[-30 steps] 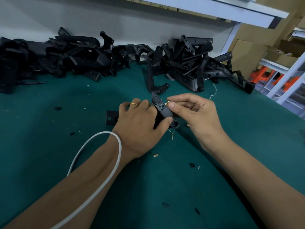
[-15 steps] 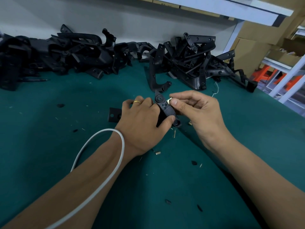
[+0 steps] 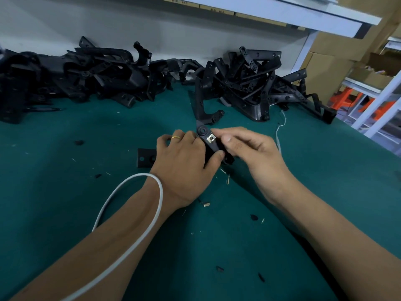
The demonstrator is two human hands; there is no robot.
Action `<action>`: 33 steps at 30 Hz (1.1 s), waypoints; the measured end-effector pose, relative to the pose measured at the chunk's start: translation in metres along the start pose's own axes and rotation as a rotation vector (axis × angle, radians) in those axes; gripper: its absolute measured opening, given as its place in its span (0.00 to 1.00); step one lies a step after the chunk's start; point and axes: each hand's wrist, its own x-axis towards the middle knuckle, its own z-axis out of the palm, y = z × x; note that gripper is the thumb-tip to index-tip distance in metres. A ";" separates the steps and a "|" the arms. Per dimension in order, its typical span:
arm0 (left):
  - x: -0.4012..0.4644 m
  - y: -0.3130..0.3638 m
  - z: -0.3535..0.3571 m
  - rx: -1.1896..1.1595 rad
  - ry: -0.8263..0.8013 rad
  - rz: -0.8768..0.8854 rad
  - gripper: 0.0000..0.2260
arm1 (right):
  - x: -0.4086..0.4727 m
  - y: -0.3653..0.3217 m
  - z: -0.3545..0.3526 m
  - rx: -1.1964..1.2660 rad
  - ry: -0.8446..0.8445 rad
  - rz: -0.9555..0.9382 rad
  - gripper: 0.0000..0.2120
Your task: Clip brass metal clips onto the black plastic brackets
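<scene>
My left hand (image 3: 186,161) grips a black plastic bracket (image 3: 211,145) at the middle of the green table, thumb pressed on its lower part. The bracket's round end (image 3: 203,130) points away from me and its other end (image 3: 145,157) sticks out left of my hand. A brass metal clip (image 3: 210,139) sits on the bracket just below the round end. My right hand (image 3: 249,153) touches the bracket from the right, thumb and fingertips beside the clip. Whether the right fingers pinch the clip or only rest against it is hidden.
A long heap of black brackets (image 3: 86,81) lies along the back wall at the left, a second heap (image 3: 256,83) at the back right. Small brass and black scraps (image 3: 206,204) dot the green mat. A white cable (image 3: 130,213) loops over my left forearm. The table edge runs down the right.
The brass clip now sits flat on the bracket, where before it was held at the bracket's side between my right fingers. Both hands stayed in nearly the same place.
</scene>
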 end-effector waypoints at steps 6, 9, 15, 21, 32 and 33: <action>0.002 -0.012 -0.009 0.004 0.235 -0.403 0.30 | 0.008 0.012 -0.016 -0.514 0.229 -0.039 0.09; 0.000 -0.015 -0.014 -0.068 0.300 -0.528 0.26 | 0.007 0.014 -0.021 -0.638 0.140 -0.090 0.07; 0.001 -0.012 -0.011 -0.023 0.231 -0.516 0.26 | 0.012 0.015 0.005 -0.847 -0.110 -0.131 0.11; 0.001 -0.010 -0.009 0.019 0.170 -0.453 0.29 | 0.016 0.015 0.005 -0.862 -0.107 -0.093 0.04; 0.001 -0.011 -0.007 0.020 0.221 -0.462 0.29 | 0.014 0.017 0.012 -0.920 -0.200 -0.234 0.10; 0.001 -0.011 -0.007 0.020 0.224 -0.463 0.29 | 0.013 0.017 0.014 -0.918 -0.195 -0.220 0.12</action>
